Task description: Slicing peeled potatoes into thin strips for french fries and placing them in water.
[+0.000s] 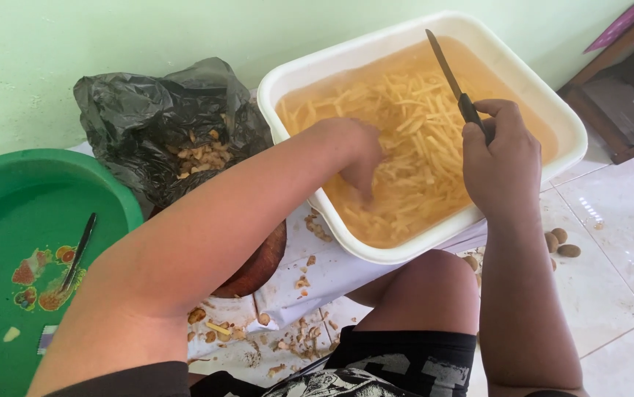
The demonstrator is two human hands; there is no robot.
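Observation:
A white rectangular tub holds cloudy water and several pale yellow cut potato strips. My left hand reaches down into the water among the strips, fingers partly under the surface. Over the tub's right half, my right hand is closed round the black handle of a knife, whose blade points up and away toward the far rim.
A black plastic bag with peelings sits left of the tub. A green basin at far left holds a second knife. Peel scraps lie on white paper by a brown round board. Small brown potatoes rest on the tiles.

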